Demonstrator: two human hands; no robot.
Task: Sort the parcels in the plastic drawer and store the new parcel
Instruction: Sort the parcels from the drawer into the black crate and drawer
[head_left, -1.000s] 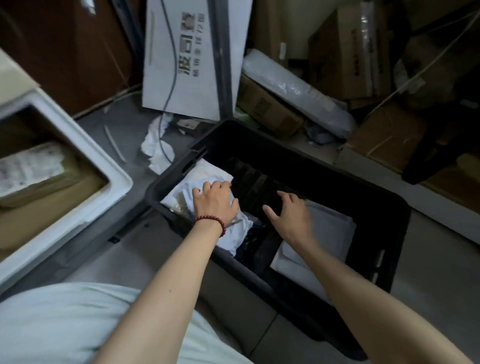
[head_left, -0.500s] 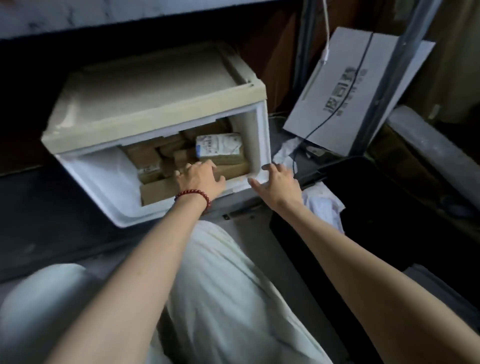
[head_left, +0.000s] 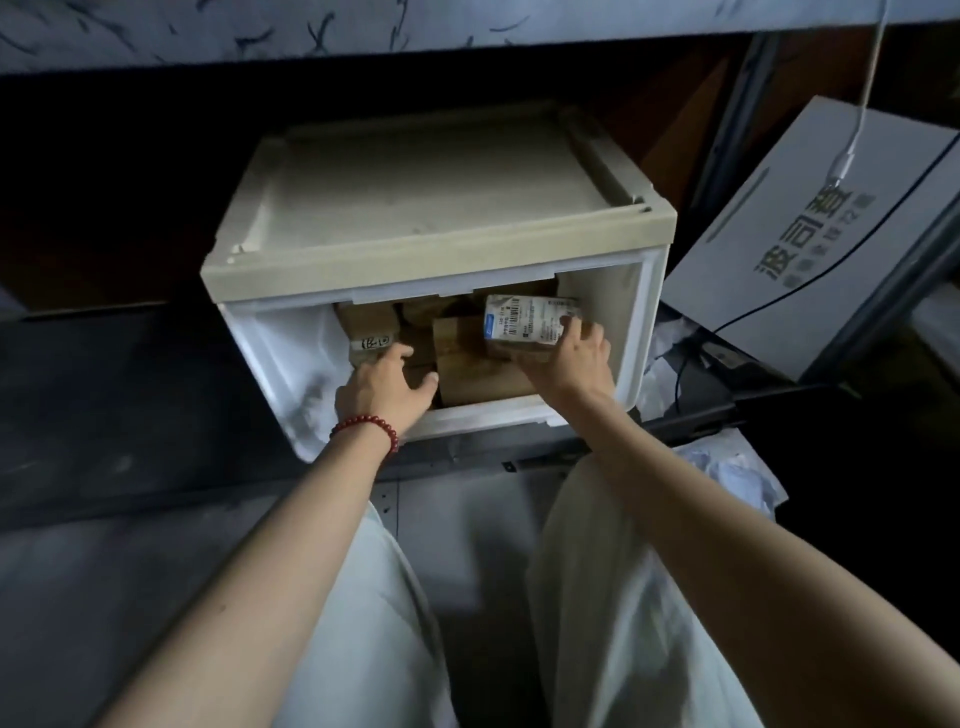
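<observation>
both hands in the drawer

i see a printed white box (head_left: 810, 244) leaning at the right edge. brown parcels (head_left: 467, 358) crowd the plastic drawer (head_left: 631, 332) at centre frame. right hand (head_left: 569, 358) clamps the labelled parcel (head_left: 524, 319) in the drawer's upper right: tan, barcode label up, long axis left-right. left hand (head_left: 384, 384) rests spread-fingered on the brown parcels.

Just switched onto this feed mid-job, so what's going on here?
A person has both hands reaching into the open plastic drawer. The right hand grips a labelled parcel at the drawer's right side. The left hand touches the brown parcels packed on the left. Sorting looks underway.
</observation>
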